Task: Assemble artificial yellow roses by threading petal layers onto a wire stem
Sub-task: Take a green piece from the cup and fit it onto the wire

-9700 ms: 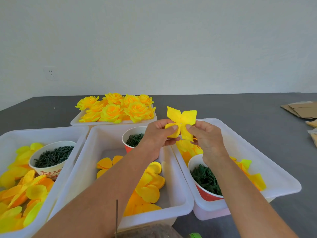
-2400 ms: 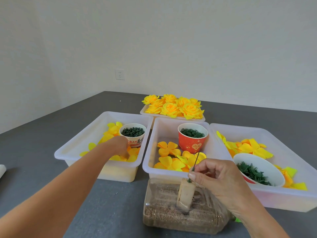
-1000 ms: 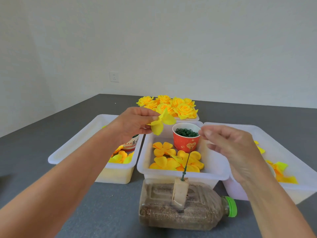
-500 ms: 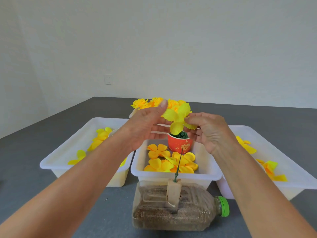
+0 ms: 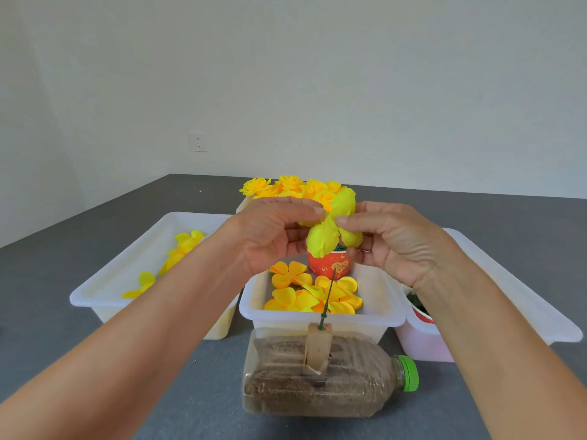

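Yellow petal layer (image 5: 330, 230) is pinched between both hands, the left hand (image 5: 273, 236) and right hand (image 5: 397, 242) each gripping an edge, held in the air above the middle white bin (image 5: 320, 315). Below it, a green wire stem (image 5: 328, 296) stands tilted in a wooden block (image 5: 317, 347) on a sand-filled bottle (image 5: 324, 385) lying on the grey bench (image 5: 63, 331).

Lemon-yellow petal layer (image 5: 324, 239), red cup (image 5: 328, 265) with a gold heart, green-capped bottle (image 5: 317, 385), white bins (image 5: 320, 315).

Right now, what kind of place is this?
Likely a home or small-workshop craft station: white bins of loose petals, a tray of finished yellow roses, a wire stem in a bottle stand.
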`<control>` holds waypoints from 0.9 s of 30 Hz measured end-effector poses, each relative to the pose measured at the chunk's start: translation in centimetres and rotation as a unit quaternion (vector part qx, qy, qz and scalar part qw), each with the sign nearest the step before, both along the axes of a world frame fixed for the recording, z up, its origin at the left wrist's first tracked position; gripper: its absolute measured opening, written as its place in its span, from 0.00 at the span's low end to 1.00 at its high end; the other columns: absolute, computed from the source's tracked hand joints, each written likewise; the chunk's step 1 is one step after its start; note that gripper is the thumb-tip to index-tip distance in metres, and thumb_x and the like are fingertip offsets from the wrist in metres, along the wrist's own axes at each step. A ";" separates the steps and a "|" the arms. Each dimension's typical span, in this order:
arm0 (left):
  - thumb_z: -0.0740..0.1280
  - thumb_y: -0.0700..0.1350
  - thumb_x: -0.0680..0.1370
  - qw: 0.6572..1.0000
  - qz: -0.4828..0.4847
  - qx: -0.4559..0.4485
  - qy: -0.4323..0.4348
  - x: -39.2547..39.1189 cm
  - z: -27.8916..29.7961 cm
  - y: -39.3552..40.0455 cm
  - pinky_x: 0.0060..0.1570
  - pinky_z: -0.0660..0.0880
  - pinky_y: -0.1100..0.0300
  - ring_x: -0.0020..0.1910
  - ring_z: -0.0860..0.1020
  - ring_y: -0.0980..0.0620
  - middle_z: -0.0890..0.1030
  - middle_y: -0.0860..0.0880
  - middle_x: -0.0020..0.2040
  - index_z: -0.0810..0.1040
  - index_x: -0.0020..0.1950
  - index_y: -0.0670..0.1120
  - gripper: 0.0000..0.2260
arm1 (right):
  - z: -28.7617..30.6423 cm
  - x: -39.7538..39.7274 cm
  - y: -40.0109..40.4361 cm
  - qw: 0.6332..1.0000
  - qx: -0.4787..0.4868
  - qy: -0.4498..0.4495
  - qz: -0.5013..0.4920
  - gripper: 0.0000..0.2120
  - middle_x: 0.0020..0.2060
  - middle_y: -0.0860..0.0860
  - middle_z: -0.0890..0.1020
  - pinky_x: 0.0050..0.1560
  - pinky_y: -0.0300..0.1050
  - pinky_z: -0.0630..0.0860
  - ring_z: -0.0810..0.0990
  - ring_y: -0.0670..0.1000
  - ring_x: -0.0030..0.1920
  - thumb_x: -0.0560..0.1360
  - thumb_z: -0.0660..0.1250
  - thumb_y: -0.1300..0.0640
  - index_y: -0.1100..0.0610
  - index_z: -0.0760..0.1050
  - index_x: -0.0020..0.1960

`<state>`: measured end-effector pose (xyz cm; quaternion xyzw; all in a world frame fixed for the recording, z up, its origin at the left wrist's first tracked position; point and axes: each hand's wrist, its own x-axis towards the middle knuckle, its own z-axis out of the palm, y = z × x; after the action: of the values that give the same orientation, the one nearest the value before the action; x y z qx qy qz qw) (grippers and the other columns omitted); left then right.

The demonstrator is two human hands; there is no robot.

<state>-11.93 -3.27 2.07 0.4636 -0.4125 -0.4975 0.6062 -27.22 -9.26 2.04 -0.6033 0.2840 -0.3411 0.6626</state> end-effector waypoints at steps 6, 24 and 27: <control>0.69 0.35 0.68 0.997 -0.045 0.046 -0.033 -0.9 -1.1 1.7 0.29 0.76 0.64 0.28 0.79 0.52 0.82 0.45 0.34 0.78 0.43 0.41 0.05 | -1.8 -1.3 0.9 0.999 0.000 0.046 0.006 0.03 0.29 0.51 0.82 0.33 0.40 0.77 0.80 0.47 0.27 0.69 0.70 0.65 0.58 0.78 0.40; 0.70 0.33 0.71 0.991 -0.008 0.125 -0.048 -1.2 -2.6 2.2 0.27 0.73 0.64 0.27 0.77 0.52 0.82 0.45 0.32 0.80 0.32 0.45 0.10 | -3.5 -1.1 1.4 0.996 0.083 0.046 0.005 0.08 0.29 0.55 0.80 0.28 0.40 0.77 0.79 0.49 0.26 0.70 0.68 0.68 0.59 0.77 0.35; 0.70 0.33 0.71 0.991 -0.007 0.125 -0.050 -1.2 -2.6 2.1 0.34 0.74 0.60 0.31 0.77 0.49 0.82 0.45 0.34 0.81 0.32 0.45 0.10 | -3.4 -1.0 1.3 0.995 0.080 0.054 0.001 0.06 0.30 0.55 0.81 0.28 0.41 0.77 0.79 0.49 0.26 0.70 0.69 0.68 0.60 0.77 0.37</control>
<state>-13.11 -1.14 -0.54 0.5570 -0.3801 -0.5257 0.5186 -28.20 -7.95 -1.37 -0.5661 0.3448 -0.2835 0.6930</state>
